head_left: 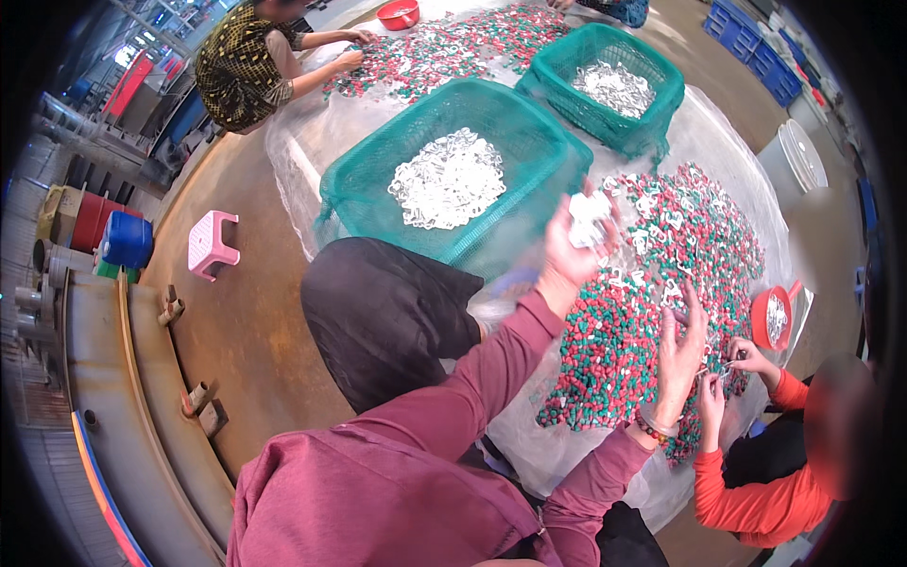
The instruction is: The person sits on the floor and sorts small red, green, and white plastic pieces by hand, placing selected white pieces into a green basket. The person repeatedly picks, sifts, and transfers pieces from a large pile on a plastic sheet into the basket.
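My left hand (pixel 565 253) is raised between the mesh-lined basket and the pile, closed around a cluster of small white plastic pieces (pixel 590 219). Just over the near part of the pile is my right hand (pixel 678 352), thumb and fingers apart, with nothing seen in it. Beneath both hands spreads a heap of small red and green pieces (pixel 605 364), with white loop-shaped pieces (pixel 673 293) scattered over it. Left of my left hand stands a large basket lined with green mesh (pixel 364 189); a mound of similar white pieces (pixel 449 180) lies inside.
A second green-mesh basket (pixel 557 61) stands farther back. At right, a co-worker in orange (pixel 765 506) handles pieces by a red bowl (pixel 761 326). Another co-worker (pixel 241 71) reaches into the far pile (pixel 444 52). A pink stool (pixel 214 248) is on the left.
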The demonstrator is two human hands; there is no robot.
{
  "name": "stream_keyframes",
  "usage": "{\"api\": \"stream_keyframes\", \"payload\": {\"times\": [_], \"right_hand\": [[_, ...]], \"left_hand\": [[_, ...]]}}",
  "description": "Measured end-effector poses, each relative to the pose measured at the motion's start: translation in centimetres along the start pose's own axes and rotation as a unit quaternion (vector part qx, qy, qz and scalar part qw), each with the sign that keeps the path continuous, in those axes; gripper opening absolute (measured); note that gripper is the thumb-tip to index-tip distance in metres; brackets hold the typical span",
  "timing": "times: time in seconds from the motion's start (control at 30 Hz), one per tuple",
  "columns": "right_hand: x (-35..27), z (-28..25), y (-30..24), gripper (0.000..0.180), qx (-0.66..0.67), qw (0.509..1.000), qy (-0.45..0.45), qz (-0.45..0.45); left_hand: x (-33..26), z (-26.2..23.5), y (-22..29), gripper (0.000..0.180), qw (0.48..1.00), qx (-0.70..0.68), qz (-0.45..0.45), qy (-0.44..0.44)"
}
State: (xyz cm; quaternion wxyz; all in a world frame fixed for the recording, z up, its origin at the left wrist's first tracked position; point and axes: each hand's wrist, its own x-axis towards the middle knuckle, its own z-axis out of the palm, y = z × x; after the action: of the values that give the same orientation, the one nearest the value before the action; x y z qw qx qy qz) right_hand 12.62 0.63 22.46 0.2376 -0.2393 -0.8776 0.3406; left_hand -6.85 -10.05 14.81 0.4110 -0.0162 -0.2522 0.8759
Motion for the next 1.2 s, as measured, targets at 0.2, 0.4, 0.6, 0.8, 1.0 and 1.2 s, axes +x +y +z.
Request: {"api": "stream_keyframes", "payload": {"times": [0.2,0.4,0.6,0.8,1.0,1.2], "right_hand": [[-0.1,2.0,1.6,0.051,-0.045,0.998,-0.042,0.023],[-1.4,1.6,6.6,0.057,-0.036,0.992,-0.101,0.068],[-0.5,0.6,13.7,0.091,-0.149,0.932,-0.223,0.243],[3.7,5.7,20.3,0.092,-0.189,0.930,-0.161,0.270],[7.6,10.1,27.3,0.075,-0.228,0.952,-0.092,0.181],[3.9,12.9,24.8,0.031,-0.344,0.933,-0.059,0.088]], "left_hand": [[-0.4,5.3,5.4,0.064,0.980,-0.052,0.169,0.090],[-0.7,-4.2,0.5,0.048,0.957,0.227,-0.087,0.158],[3.2,-12.1,1.1,0.090,0.262,0.927,-0.246,0.107],[4.3,-18.7,1.4,0.078,0.006,0.969,-0.245,-0.018],[5.2,-22.8,1.1,0.063,0.075,0.963,-0.246,-0.074],[7.0,-22.9,0.3,0.055,0.160,0.961,-0.224,0.016]]}}
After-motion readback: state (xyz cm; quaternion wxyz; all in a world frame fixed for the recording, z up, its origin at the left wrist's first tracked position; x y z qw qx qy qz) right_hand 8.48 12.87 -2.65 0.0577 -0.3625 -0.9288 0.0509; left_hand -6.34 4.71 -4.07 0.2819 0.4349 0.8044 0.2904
